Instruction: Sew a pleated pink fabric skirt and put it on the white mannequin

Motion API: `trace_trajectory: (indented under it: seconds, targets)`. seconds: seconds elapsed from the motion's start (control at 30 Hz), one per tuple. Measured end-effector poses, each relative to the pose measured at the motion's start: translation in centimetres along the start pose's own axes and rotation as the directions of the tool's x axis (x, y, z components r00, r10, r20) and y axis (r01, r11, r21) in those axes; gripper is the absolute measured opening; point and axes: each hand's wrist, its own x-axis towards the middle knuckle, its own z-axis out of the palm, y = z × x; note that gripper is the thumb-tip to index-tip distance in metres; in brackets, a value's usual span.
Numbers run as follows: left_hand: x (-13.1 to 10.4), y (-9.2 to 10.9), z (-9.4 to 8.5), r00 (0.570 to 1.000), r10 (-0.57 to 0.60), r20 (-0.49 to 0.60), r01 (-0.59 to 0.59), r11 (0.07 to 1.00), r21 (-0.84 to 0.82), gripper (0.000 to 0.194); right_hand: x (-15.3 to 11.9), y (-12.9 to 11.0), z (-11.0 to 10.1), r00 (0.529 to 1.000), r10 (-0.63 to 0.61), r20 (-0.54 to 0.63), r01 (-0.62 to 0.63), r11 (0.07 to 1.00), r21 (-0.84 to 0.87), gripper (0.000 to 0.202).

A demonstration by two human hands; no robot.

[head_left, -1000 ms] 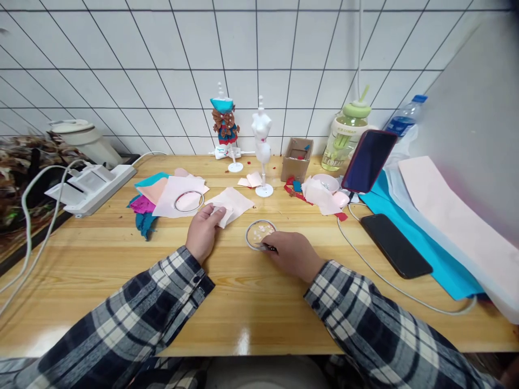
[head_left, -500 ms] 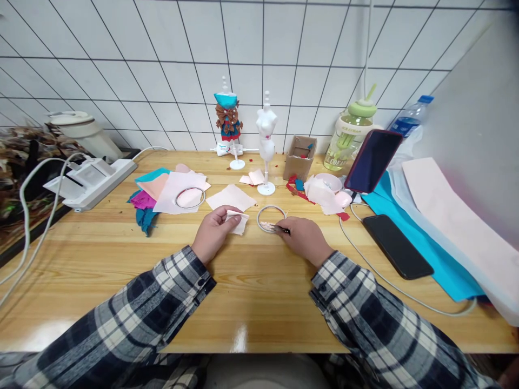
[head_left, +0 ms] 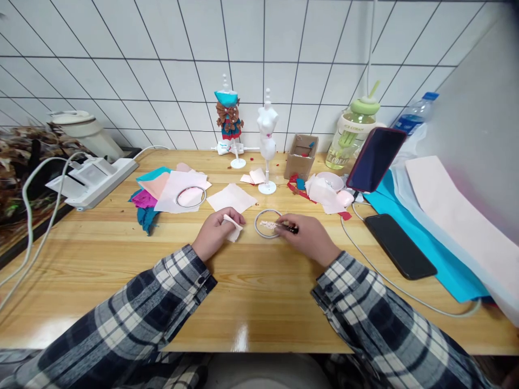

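Observation:
My left hand point(head_left: 217, 229) pinches a small folded piece of pale pink paper point(head_left: 233, 228) above the table. To its right a thin grey ring point(head_left: 257, 229) lies on the wood, with small pale bits point(head_left: 267, 224) inside it. My right hand point(head_left: 310, 235) is closed on a dark, slim tool point(head_left: 288, 228) at the ring's right side; its tip is too small to make out. Behind my left hand lies a flat pale sheet point(head_left: 231, 198). A bare white mini mannequin point(head_left: 267, 140) stands upright behind the ring.
A dressed mannequin point(head_left: 229, 121), a cardboard box point(head_left: 300, 156) and a green-lidded bottle point(head_left: 352, 132) stand at the back. Coloured sheets with a second ring point(head_left: 192, 205) lie left. Right are a propped phone point(head_left: 375, 160), a flat phone point(head_left: 400, 246) and blue sheet point(head_left: 446, 270). Far left, a power strip point(head_left: 97, 183).
The pink paper in my left hand has tilted and shifted slightly left and down. The ring sits slightly further left and lower, and my right hand with the tool has moved a little right.

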Motion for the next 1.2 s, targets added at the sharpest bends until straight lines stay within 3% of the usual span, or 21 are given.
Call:
trace_trajectory:
  seconds: [0.1, 0.2, 0.33, 0.43, 0.5, 0.57, 0.67, 0.8, 1.0, 1.2]
  targets:
    - [0.2, 0.0, -0.7, 0.999, 0.05, 0.019, -0.053, 0.947, 0.318, 0.005, -0.2, 1.5, -1.3, 0.99, 0.136, -0.034, -0.138, 0.986, -0.09, 0.037]
    - [0.3, -0.1, -0.9, 0.986, 0.133, 0.097, -0.164, 0.752, 0.638, 0.023, -0.6, 2.7, -1.8, 0.994, 0.107, 0.019, -0.101, 0.975, -0.199, 0.025]
    - [0.1, -0.1, -0.1, 0.914, 0.234, 0.331, -0.405, 0.565, 0.719, 0.042, -0.7, 2.1, -1.4, 0.996, 0.004, -0.085, -0.025, 0.968, -0.249, 0.023]
    - [-0.2, 0.0, 0.6, 0.864, 0.254, 0.436, -0.504, 0.47, 0.725, 0.038, 0.3, 0.8, -1.0, 0.969, -0.221, -0.11, 0.197, 0.96, -0.197, 0.025]
    - [-0.3, 0.0, 0.9, 0.844, 0.252, 0.473, -0.536, 0.419, 0.733, 0.038, 1.7, 0.2, -0.7, 0.913, -0.408, -0.02, 0.402, 0.906, -0.134, 0.028]
    - [-0.3, -0.1, 1.1, 0.828, 0.241, 0.506, -0.561, 0.38, 0.736, 0.039, 3.3, 0.0, -0.2, 0.849, -0.521, 0.092, 0.527, 0.846, -0.077, 0.029]
    - [-0.3, -0.2, 1.1, 0.816, 0.23, 0.53, -0.577, 0.371, 0.728, 0.037, 5.4, 0.5, 0.4, 0.794, -0.577, 0.19, 0.585, 0.811, 0.022, 0.028]
    - [-0.1, -0.2, 1.1, 0.807, 0.247, 0.537, -0.589, 0.416, 0.693, 0.037, 6.6, 1.5, 1.1, 0.781, -0.595, 0.188, 0.574, 0.803, 0.159, 0.029]
    - [0.2, -0.2, 1.0, 0.816, 0.213, 0.537, -0.566, 0.478, 0.671, 0.037, 6.5, 1.5, 1.3, 0.85, -0.478, 0.223, 0.463, 0.878, 0.119, 0.019]
    - [0.4, -0.2, 1.1, 0.828, 0.21, 0.521, -0.548, 0.506, 0.666, 0.038, 5.8, 0.4, 1.6, 0.919, -0.314, 0.238, 0.346, 0.933, -0.102, 0.017]
